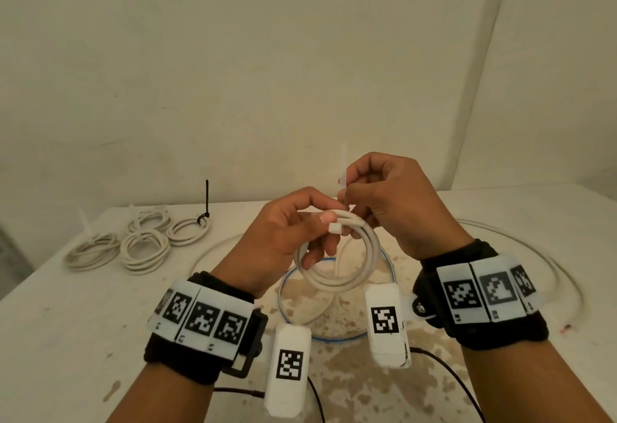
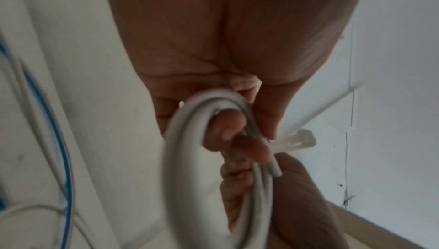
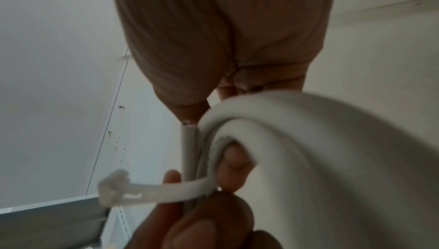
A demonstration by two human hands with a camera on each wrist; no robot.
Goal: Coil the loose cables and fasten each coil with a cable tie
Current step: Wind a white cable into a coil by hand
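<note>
1. Cable coil (image 1: pixel 337 255), white, hangs in the air between my hands above the surface (image 1: pixel 66 322) in the head view. My left hand (image 1: pixel 287 232) has its grip curled round the bundled turns near the top; my right hand (image 1: pixel 390 202) pinches the pale cable tie (image 1: pixel 342 178), whose tail stands upright. Four finished coils (image 1: pixel 140 242) lie well apart at far left.
2. Left wrist view: my fingers (image 2: pixel 225 127) hook through the loops, the tie head (image 2: pixel 301 140) just beside them. The cable looks light, springy and smooth.
3. Right wrist view: the tie strap (image 3: pixel 166 191) wraps the turns beside a cut cable end (image 3: pixel 188 127). I judge holding at the tie point best, so the turns cannot spring apart.
</note>
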